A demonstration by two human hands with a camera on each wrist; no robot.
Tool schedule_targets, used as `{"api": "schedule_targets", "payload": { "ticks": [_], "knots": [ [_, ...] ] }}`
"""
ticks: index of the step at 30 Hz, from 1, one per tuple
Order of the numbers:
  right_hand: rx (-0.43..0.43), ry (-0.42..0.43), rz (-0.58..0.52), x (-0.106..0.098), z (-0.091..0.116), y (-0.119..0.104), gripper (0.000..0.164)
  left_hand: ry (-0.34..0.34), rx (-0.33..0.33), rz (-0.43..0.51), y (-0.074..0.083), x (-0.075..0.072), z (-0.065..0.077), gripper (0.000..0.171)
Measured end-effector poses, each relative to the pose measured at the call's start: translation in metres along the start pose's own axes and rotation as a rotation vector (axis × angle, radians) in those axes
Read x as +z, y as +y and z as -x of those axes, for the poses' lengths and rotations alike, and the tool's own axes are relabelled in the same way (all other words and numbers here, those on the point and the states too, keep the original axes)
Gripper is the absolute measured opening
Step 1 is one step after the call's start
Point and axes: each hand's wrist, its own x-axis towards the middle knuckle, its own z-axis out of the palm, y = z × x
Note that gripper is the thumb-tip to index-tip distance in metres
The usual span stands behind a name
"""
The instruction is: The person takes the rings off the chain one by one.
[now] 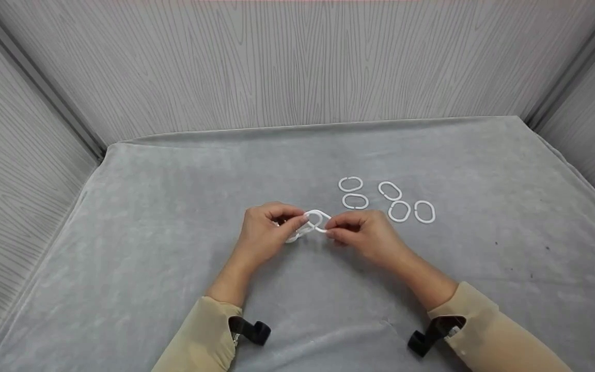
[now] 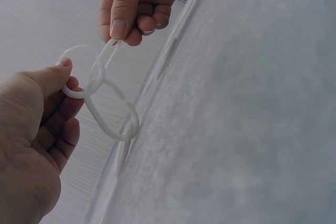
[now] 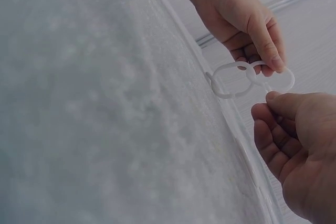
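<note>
Over the middle of the cloth, my left hand [image 1: 265,232] pinches a white open-sided plastic ring [image 2: 79,47] between thumb and fingers. The right hand [image 1: 372,235] grips the end of another white ring [image 2: 109,53] between thumb and forefinger, and the two rings overlap between the hands. In the left wrist view, a third ring [image 2: 94,113] hangs hooked below them, with a further ring [image 2: 124,153] hooked into its lower end. In the head view, the left fingers hide part of this chain.
Several loose white rings [image 1: 417,212] lie flat on the grey cloth [image 1: 137,248], just beyond the right hand. Grey wood-patterned panels [image 1: 277,62] stand behind the table and at both sides. A black strap [image 1: 251,330] with a camera mount circles each sleeved wrist.
</note>
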Motion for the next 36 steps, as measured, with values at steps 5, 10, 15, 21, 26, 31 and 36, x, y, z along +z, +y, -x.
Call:
{"api": "schedule_targets", "payload": {
  "ticks": [5,10,15,21,26,31,36],
  "knots": [
    [0.013,-0.007,0.007,-0.0003,-0.0003,0.0005,0.005,-0.003,-0.005,-0.004,-0.0009,0.0002,0.0004,0.005],
    [0.020,-0.011,0.003,-0.0005,-0.0006,0.0017,0.005,0.002,-0.006,-0.003,-0.0021,0.0010,0.0000,0.006],
    [0.019,-0.010,-0.001,-0.0008,-0.0006,0.0017,0.004,0.006,0.006,0.001,-0.0018,0.0011,-0.0003,0.006],
    [0.015,-0.005,0.002,-0.0010,-0.0008,0.0021,0.004,0.003,0.008,-0.014,-0.0012,0.0008,-0.0002,0.006],
    [0.013,-0.002,0.004,-0.0009,-0.0009,0.0030,0.004,0.004,0.008,-0.012,-0.0008,0.0007,0.0001,0.006],
    [0.009,-0.002,0.009,-0.0010,-0.0010,0.0036,0.003,0.010,0.002,-0.007,-0.0017,0.0009,0.0001,0.005],
    [0.012,0.004,0.029,-0.0018,-0.0012,0.0035,0.006,0.011,0.004,-0.008,-0.0011,0.0007,-0.0002,0.005]
  ]
}}
